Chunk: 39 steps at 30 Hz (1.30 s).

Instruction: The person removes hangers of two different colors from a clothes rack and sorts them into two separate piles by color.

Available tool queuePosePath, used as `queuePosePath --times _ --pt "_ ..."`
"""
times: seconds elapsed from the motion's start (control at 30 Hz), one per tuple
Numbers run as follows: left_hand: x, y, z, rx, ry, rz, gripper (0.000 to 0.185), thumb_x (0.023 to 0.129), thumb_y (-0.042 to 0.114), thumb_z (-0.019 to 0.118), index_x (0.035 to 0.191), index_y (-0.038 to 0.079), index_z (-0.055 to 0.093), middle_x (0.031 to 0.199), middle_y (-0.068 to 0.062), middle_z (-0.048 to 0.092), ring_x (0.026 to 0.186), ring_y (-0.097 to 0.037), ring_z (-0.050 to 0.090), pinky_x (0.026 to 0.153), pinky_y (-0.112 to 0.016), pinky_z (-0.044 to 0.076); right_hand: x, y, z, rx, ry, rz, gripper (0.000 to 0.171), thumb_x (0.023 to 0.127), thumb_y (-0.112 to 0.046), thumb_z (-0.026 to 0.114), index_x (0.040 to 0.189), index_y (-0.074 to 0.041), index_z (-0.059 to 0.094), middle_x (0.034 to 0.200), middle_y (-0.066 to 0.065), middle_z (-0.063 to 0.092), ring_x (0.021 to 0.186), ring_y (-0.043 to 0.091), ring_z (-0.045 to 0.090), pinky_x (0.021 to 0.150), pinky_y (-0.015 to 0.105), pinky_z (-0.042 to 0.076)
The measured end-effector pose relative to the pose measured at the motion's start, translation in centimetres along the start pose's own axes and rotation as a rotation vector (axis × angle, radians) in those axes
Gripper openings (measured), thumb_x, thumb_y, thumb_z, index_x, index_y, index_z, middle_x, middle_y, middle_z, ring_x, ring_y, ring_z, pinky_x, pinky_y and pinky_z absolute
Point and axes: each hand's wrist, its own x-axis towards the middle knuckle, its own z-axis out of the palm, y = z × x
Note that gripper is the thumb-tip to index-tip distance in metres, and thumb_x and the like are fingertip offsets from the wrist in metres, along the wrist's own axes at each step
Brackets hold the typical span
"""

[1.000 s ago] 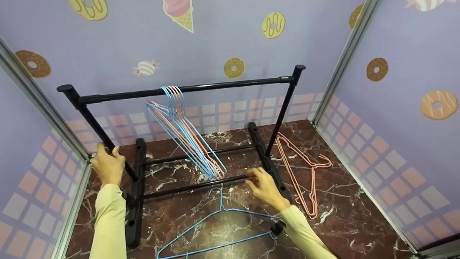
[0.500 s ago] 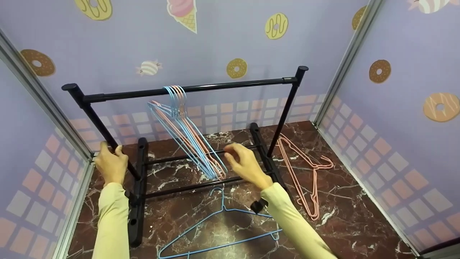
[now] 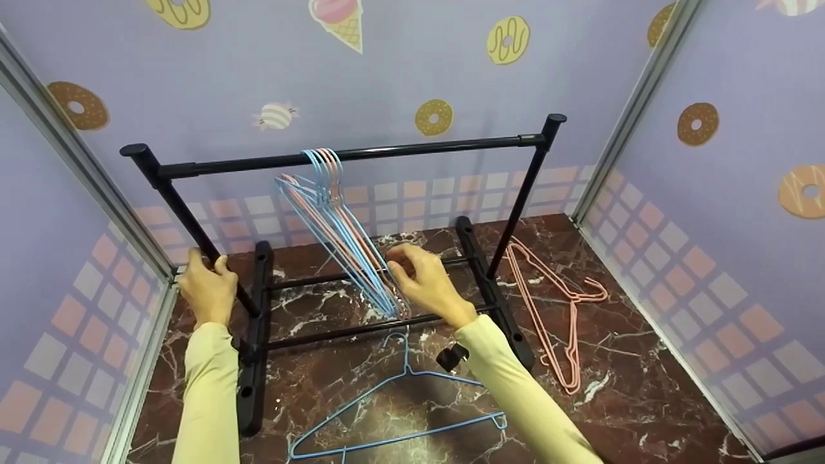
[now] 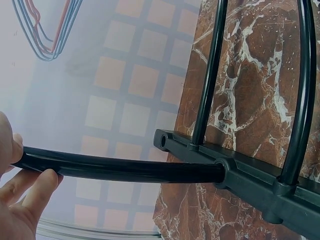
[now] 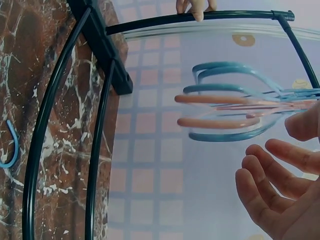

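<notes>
A black garment rack (image 3: 438,149) stands on the floor, and several blue and pink wire hangers (image 3: 330,205) hang bunched from its top bar, left of the middle. My left hand (image 3: 209,290) grips the rack's left upright post (image 4: 120,169); the left wrist view has its fingers around the tube. Beside the bunch is my right hand (image 3: 425,283), fingers loosely bent. In the right wrist view, a thumb (image 5: 304,122) lies close to the hangers' wires, and whether it touches them I cannot tell. The other fingers are apart from the hangers.
On the floor in front of the rack lies a blue hanger (image 3: 407,370). Pink hangers (image 3: 572,298) lie to the right, outside the rack's foot (image 3: 480,270). Purple patterned walls (image 3: 387,71) stand behind and at both sides. Two lower bars (image 3: 361,331) join the feet.
My right hand has left the front lower bar and moved up and left to the hanging bunch. My left hand stays on the post. The view has shifted slightly.
</notes>
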Motion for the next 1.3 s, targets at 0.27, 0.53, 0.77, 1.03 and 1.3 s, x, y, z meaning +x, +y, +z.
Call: queuePosePath --times 0.27,0.53,0.77,1.03,1.3 --pt "0.0 0.1 0.1 -0.001 -0.005 -0.008 0.026 0.093 0.010 0.065 0.111 -0.006 0.056 0.104 -0.037 0.067 0.104 -0.062 0.058 0.091 -0.066 0.043 0.1 -0.8 0.6 -0.010 -0.005 -0.008 0.013 0.095 -0.006 0.064 0.103 0.003 0.068 0.088 0.011 0.073 0.075 0.019 0.068 0.072 0.028 0.056" --pt "0.0 0.0 0.1 0.016 -0.011 -0.017 0.026 0.094 0.012 0.064 0.111 -0.006 0.055 0.104 -0.037 0.066 0.104 -0.062 0.058 0.090 -0.066 0.043 -0.2 -0.9 0.6 -0.085 0.063 0.023 0.005 0.086 -0.003 0.067 0.089 0.000 0.071 0.076 0.009 0.068 0.063 0.015 0.061 0.061 0.023 0.050" --pt "0.0 0.0 0.1 0.009 -0.008 -0.013 0.027 0.094 0.012 0.065 0.112 -0.006 0.055 0.104 -0.037 0.066 0.103 -0.062 0.058 0.090 -0.066 0.042 -0.2 -0.9 0.3 -0.085 0.071 -0.006 0.004 0.086 -0.002 0.067 0.086 0.001 0.070 0.076 0.010 0.071 0.061 0.018 0.065 0.059 0.024 0.053" --pt "-0.1 -0.1 0.2 -0.005 0.007 -0.006 0.026 0.093 0.010 0.065 0.110 -0.007 0.056 0.103 -0.038 0.066 0.102 -0.062 0.058 0.089 -0.067 0.042 -0.6 -0.6 0.2 -0.081 0.117 -0.011 0.005 0.088 -0.001 0.066 0.090 0.001 0.070 0.078 0.010 0.070 0.063 0.017 0.064 0.060 0.025 0.053" --pt "0.1 -0.1 0.1 0.003 0.000 -0.002 0.028 0.093 0.011 0.065 0.112 -0.007 0.055 0.104 -0.038 0.066 0.104 -0.062 0.058 0.090 -0.066 0.042 -2.1 0.5 -1.0 -0.091 0.205 -0.044 0.005 0.087 0.002 0.067 0.087 -0.003 0.069 0.076 0.009 0.069 0.063 0.015 0.063 0.059 0.027 0.053"
